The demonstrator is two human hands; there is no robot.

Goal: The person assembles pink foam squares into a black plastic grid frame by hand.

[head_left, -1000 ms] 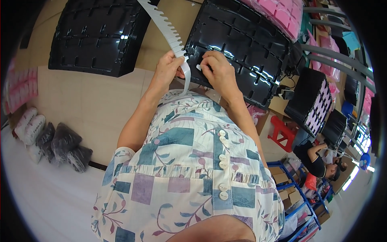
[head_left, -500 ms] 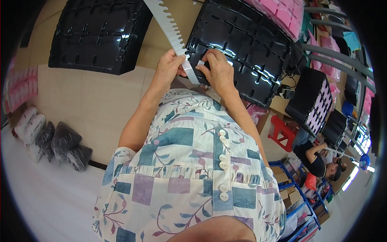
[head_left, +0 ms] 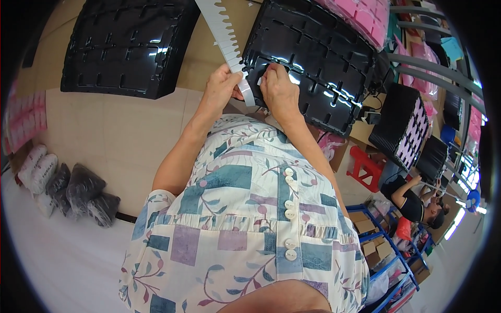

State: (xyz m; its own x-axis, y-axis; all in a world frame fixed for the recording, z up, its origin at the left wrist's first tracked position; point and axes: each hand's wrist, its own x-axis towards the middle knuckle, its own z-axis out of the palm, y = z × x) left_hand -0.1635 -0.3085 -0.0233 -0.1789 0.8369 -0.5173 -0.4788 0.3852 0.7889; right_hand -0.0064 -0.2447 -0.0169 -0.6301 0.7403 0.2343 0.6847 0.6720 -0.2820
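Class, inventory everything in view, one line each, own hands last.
Notched strip: one, whitish, upper centre
Small piece: one, white, upper centre
Trays: at least two, black, top left, centre
Moulded sheets: several, pink, top right
Stack: one, black and pink, right
Stool: one, red, right
Bags: several, white, dark, lower left
Rack: one, blue, lower right
Co-workers: at least one, black top, right
Blouse: one, patterned, centre
Left hand: one, bare, holding strip
Right hand: one, bare, pinching piece

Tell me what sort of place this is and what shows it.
Probably a small packing or assembly workshop: black molded trays lie near the hands, a blue metal rack holds cartons, and another person is off to the right.
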